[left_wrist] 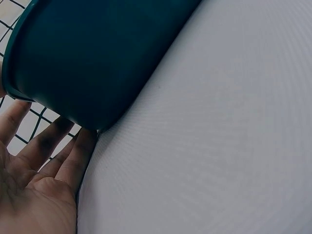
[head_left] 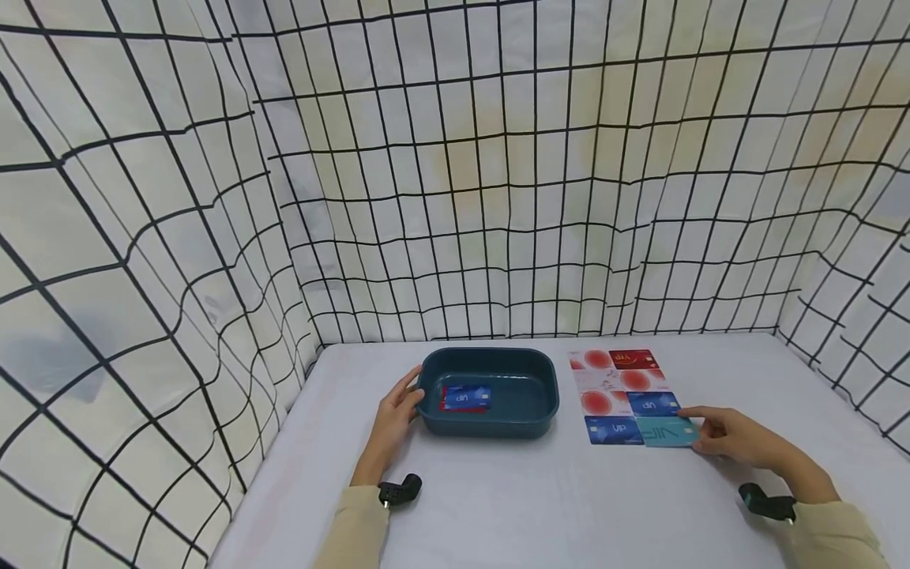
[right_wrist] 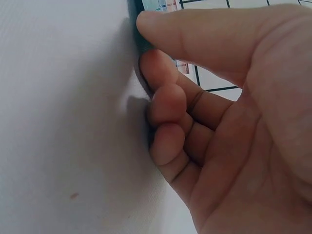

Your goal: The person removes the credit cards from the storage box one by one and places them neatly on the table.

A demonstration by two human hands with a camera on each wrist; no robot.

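Note:
A dark teal plastic bin [head_left: 522, 395] stands on the white table, with a blue card [head_left: 467, 397] lying over a red card [head_left: 472, 410] inside it. My left hand [head_left: 396, 415] holds the bin's left end, its thumb at the rim and the other fingers against the outer wall, as the left wrist view also shows. To the right lies a block of cards. My right hand [head_left: 735, 437] holds the light teal card [head_left: 667, 431] at its right end, index fingertip at the upper edge and thumb at the lower corner. Its remaining fingers are curled under [right_wrist: 168, 105].
Beside the teal card lies a dark blue card [head_left: 614, 430], with another blue card [head_left: 652, 404] above. Behind them are red-and-white cards [head_left: 596, 403] and a red card [head_left: 633, 359]. Black netting [head_left: 455, 197] over white cloth encloses the table [head_left: 498, 506] at the back and sides.

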